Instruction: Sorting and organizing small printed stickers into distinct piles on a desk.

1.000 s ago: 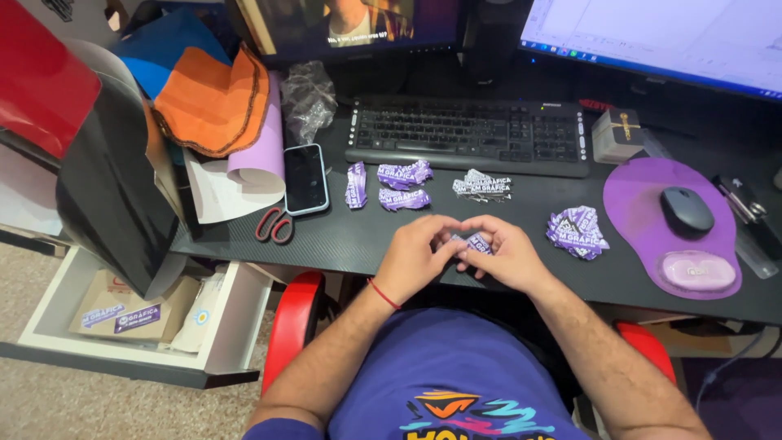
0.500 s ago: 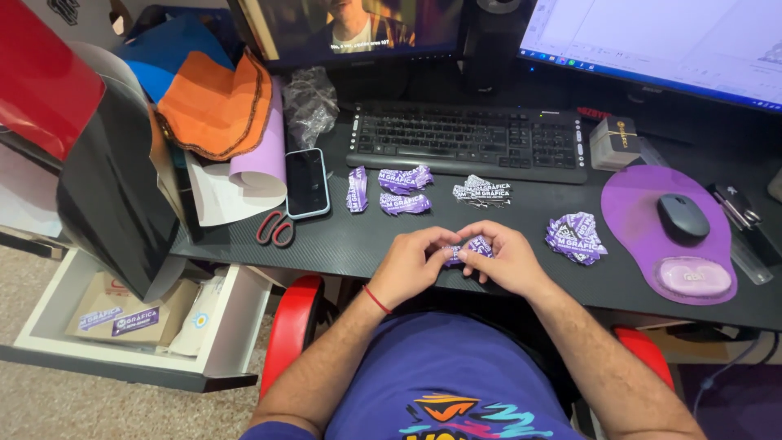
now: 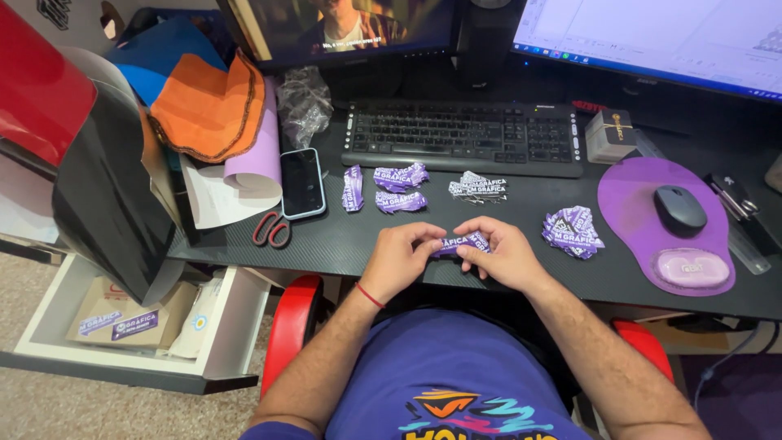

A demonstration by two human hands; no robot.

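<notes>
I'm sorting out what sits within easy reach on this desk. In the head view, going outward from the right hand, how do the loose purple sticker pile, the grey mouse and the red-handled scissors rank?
From the right hand:
1. Purple sticker pile, just to its right on the desk.
2. Grey mouse, farther right on the purple mouse pad.
3. Red-handled scissors, far left, beyond the left hand, beside the phone.

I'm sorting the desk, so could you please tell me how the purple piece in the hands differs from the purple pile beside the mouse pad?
The held piece is single and pinched between both hands; the pile is several pieces lying untouched on the desk. The pile is bulkier. Both are purple with white print.
</notes>
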